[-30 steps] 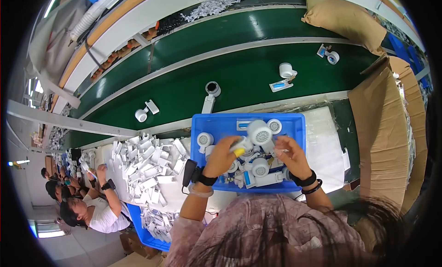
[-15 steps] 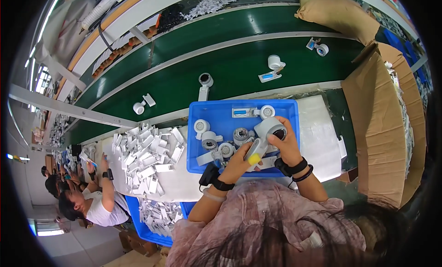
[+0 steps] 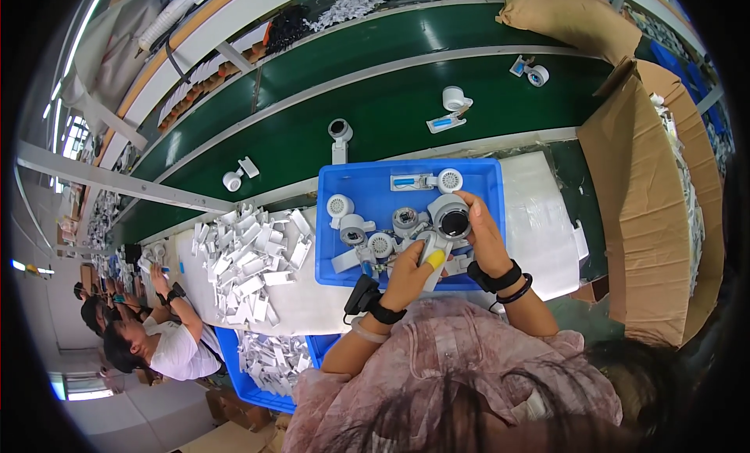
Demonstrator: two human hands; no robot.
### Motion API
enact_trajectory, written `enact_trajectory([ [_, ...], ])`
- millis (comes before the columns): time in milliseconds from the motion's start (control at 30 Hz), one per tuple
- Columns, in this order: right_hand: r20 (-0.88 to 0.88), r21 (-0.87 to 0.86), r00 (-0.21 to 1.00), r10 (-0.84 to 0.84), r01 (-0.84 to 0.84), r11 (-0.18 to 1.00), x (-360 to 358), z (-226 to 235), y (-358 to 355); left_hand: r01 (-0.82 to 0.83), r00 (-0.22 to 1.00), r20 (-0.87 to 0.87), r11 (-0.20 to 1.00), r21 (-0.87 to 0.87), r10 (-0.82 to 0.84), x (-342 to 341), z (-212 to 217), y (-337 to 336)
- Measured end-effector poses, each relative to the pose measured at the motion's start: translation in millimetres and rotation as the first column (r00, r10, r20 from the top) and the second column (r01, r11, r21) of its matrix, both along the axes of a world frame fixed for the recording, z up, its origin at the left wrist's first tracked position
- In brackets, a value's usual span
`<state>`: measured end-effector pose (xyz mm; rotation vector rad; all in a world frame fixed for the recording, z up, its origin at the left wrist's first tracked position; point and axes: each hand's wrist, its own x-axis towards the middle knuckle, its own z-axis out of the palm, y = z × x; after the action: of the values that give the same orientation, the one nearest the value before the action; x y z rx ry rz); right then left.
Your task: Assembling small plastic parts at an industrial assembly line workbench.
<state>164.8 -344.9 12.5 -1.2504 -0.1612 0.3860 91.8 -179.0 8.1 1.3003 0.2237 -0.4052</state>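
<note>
Over a blue bin (image 3: 319, 226), both hands hold a white handheld fan body (image 3: 451, 219), its round head showing a dark circular opening facing up. My left hand (image 3: 408, 275) is closed around the handle, and a yellow patch shows at its thumb. My right hand (image 3: 489, 238) grips the head from the right side, fingers curled at its rim. Below them in the bin lie several similar fan parts, among them a grille-faced head (image 3: 339, 208) and a handle with a blue cell inside (image 3: 408, 183). Part of the handle is hidden by my left hand.
Left of the bin, a pile of white plastic handle covers (image 3: 250, 258) lies on the pale worktop; a second blue bin (image 3: 254, 394) holds more. Fan bodies (image 3: 341, 133) rest along the green conveyor (image 3: 289, 140). A cardboard box (image 3: 633, 211) stands right. Another person (image 3: 168, 347) works at left.
The fan body has turned, so its dark opening now faces up more fully. My right hand has moved slightly right and down along its head. The view has shifted a little.
</note>
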Motion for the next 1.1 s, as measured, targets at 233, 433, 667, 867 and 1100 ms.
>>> enact_trajectory([
  [233, -0.064, 0.012, 0.998, -0.003, 0.003, 1.000, -3.3, 9.5, 0.5, 0.029, 1.000, 0.004, 0.998, 0.057, -0.029, -2.9, 3.1, 0.6],
  [433, -0.034, -0.045, 0.999, -0.010, 0.009, 0.999, 0.6, 6.3, -0.2, -0.005, 1.000, -0.015, 0.999, -0.042, 0.004, -1.9, 6.5, -2.0],
  [667, -0.056, -0.019, 0.998, -0.019, 0.018, 1.000, 2.0, 2.3, 1.4, 0.001, 1.000, -0.026, 1.000, -0.013, -0.002, -1.3, 4.9, -1.7],
  [867, -0.076, 0.021, 0.997, -0.018, 0.020, 1.000, 0.5, 5.8, -0.2, 0.023, 0.999, -0.032, 1.000, -0.017, -0.024, -1.3, 3.7, 1.0],
  [1100, -0.062, -0.009, 0.998, -0.001, 0.000, 1.000, 0.2, 1.6, -1.9, 0.036, 0.999, -0.030, 0.999, -0.007, -0.036, -4.0, 4.3, 3.7],
])
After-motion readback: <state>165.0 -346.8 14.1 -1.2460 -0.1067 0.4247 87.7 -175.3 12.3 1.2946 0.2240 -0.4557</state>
